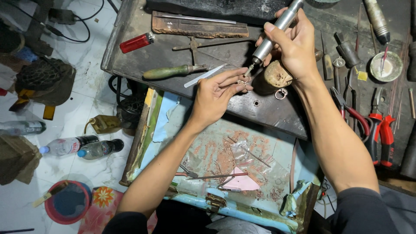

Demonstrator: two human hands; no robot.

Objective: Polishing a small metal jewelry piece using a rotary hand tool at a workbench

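Dark, scarred workbench (242, 112) up top, white tiled floor at nine o'clock. Right hand (294, 47) is wrapped round a slim silver rotary handpiece (277, 28), tip angled down toward seven o'clock. Left hand (216, 93) pinches one small metal ring (242, 82) at its fingertips, right under the bit. That ring looks light, stiff and slippery; best pinched by the band's edges. A second ring (281, 93) lies loose on the bench at four o'clock of it. Three plastic bottles (65, 145) on the floor, one red lighter (137, 42), two red-handled pliers (377, 132).
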